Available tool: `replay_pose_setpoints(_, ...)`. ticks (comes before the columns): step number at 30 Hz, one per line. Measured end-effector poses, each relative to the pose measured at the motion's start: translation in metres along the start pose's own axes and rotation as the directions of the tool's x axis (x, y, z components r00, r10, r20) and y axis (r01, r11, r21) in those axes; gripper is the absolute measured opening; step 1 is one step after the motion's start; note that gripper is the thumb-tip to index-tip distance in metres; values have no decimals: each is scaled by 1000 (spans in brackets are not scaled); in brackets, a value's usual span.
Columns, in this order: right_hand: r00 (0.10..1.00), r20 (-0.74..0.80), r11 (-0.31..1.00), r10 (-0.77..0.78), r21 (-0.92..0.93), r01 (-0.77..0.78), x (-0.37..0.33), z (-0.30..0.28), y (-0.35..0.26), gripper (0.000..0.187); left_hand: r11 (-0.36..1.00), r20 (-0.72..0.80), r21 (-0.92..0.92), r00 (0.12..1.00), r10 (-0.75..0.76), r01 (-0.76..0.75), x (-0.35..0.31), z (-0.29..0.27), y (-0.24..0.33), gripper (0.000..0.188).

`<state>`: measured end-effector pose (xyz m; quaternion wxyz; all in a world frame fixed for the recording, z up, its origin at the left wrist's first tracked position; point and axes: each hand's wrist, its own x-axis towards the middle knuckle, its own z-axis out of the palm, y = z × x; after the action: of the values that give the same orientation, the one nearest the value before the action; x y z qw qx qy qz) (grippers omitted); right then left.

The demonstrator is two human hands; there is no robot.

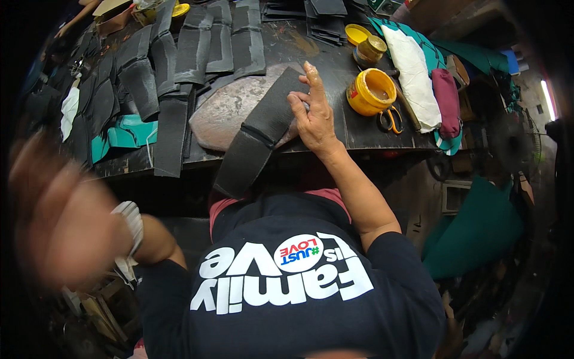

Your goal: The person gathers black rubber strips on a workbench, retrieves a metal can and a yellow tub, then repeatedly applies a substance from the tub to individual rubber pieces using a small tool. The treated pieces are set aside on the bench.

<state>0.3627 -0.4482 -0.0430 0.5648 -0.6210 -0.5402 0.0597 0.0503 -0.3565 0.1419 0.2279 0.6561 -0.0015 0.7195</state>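
Note:
A long black foam-like piece (pixel 269 107) with a raised seam across its middle lies slantwise over a flat, pale, stained stone slab (pixel 224 110). Its lower end hangs past the table edge toward my lap. My right hand (pixel 315 116) is at the piece's right edge, with fingers apart and one stretched away from me; the fingertips look smeared with something yellowish. I cannot make out anything gripped in it. Raised at the far left, my left hand (pixel 66 221) is close to the camera and smeared by motion, so its fingers are unclear. A whitish band (pixel 131 224) circles that wrist.
Rows of similar black pieces (pixel 194 51) cover the table's left and back. Right of the slab stand an open yellow tub (pixel 372 91), a smaller jar (pixel 371 51) and orange-handled scissors (pixel 390 119). White cloth (pixel 412 78) and a maroon roll (pixel 445 102) lie at the right edge.

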Motion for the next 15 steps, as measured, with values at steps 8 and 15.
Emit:
replay_pose_setpoints(8,997,42,991,59,120,-63,8,-14,10,32,878,817,477,344,-463,49,-167,103,-105,49)
replay_pose_setpoints(15,947,246,920,208,-376,-105,17,-22,30,52,847,824,528,282,-492,-65,-178,102,-113,58)
